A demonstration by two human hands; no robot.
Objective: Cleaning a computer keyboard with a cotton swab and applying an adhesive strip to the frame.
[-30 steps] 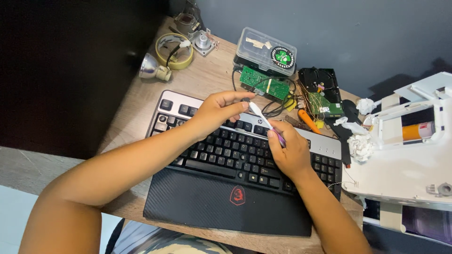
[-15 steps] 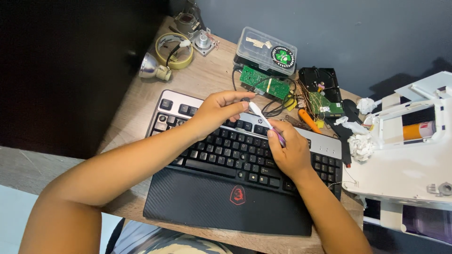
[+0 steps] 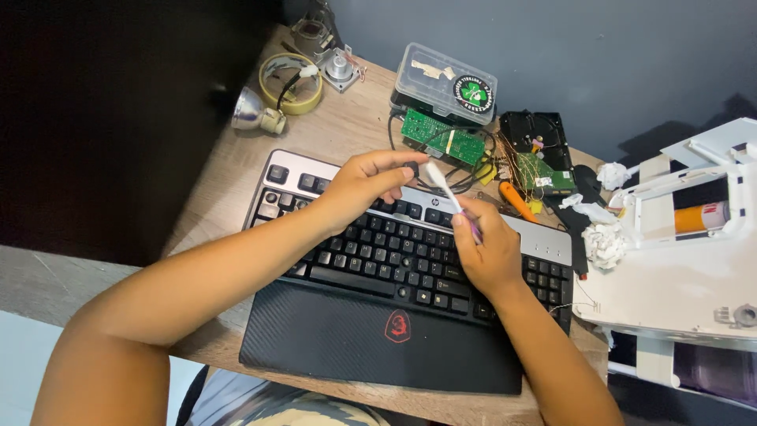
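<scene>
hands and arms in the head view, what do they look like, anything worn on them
Both arms are bare from the upper arm down: no sleeves, gloves, watch, bracelets or rings show. The left hand and the right hand have short, unpainted nails as far as can be seen. No markings or bandages appear on either forearm.

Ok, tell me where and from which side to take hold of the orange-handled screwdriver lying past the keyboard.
Grip the orange-handled screwdriver by its orange handle, the thickest and most exposed part. It lies flat and slanted on the desk between the keyboard edge and the tangled wires, so coming straight down from above looks best, fingers pinching across the handle; a sideways approach would probably snag the wires.
</scene>
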